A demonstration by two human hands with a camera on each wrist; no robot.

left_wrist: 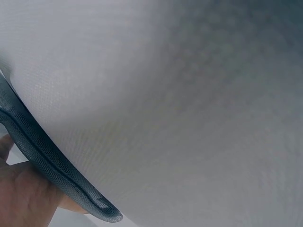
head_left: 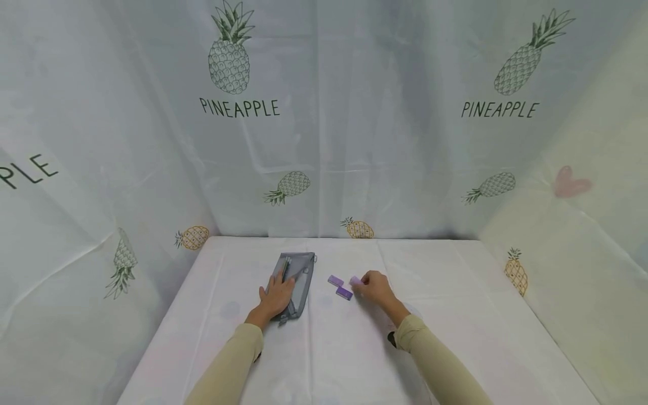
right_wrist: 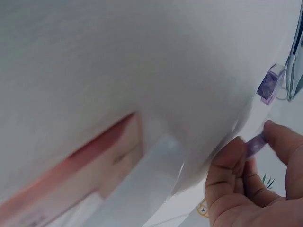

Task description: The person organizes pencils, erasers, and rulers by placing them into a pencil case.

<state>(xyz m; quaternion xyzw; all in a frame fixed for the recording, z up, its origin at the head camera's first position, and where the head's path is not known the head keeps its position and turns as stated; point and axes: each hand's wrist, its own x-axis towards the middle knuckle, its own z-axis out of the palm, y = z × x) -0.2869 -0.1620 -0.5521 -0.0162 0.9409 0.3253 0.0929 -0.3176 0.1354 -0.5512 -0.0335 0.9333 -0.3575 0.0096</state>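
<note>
A grey mesh zip pouch (head_left: 305, 270) lies flat on the table, with slim pen-like items showing at its left side. My left hand (head_left: 278, 295) rests on it, fingers spread. In the left wrist view the pouch's dark piped edge (left_wrist: 52, 161) crosses in front of the hand (left_wrist: 23, 194). To the right, my right hand (head_left: 377, 288) pinches a small light-purple block (head_left: 355, 280) between thumb and fingers, just at the table. Beside it lie a mid-purple block (head_left: 335, 280) and a darker purple block (head_left: 344, 293), close together. The blocks' exact kind is too small to tell.
A white cloth covers the table (head_left: 455, 326). Pineapple-printed curtains (head_left: 354, 112) enclose it at the back and both sides. In the right wrist view, a blurred red-edged shape (right_wrist: 109, 146) shows at lower left; I cannot tell what it is.
</note>
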